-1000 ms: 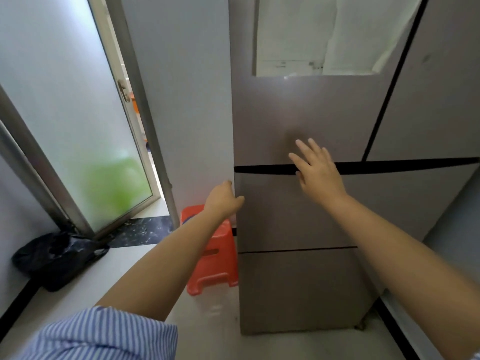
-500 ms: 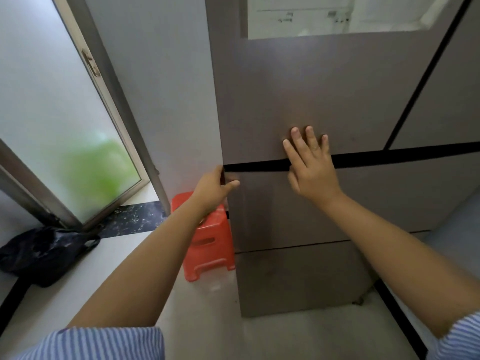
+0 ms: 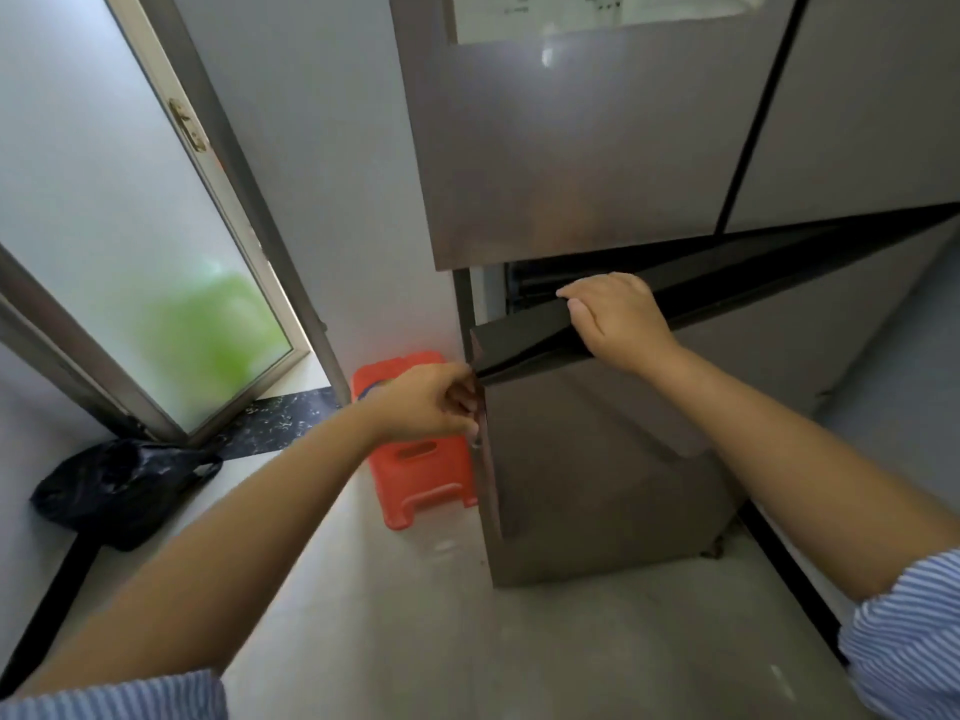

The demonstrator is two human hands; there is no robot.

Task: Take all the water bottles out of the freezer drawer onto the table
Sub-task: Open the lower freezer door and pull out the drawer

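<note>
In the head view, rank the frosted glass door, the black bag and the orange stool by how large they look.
1. Frosted glass door, by far the largest, though cut off by the frame.
2. Black bag and orange stool look about alike; the stool is partly hidden by the left hand, so I will not rank them.

Light: soft daylight through the frosted glass door, left side bright.
Glare: pale sheen on the fridge door.
Distortion: wide-angle bending at edges.
Blur: slight softness throughout.
</note>
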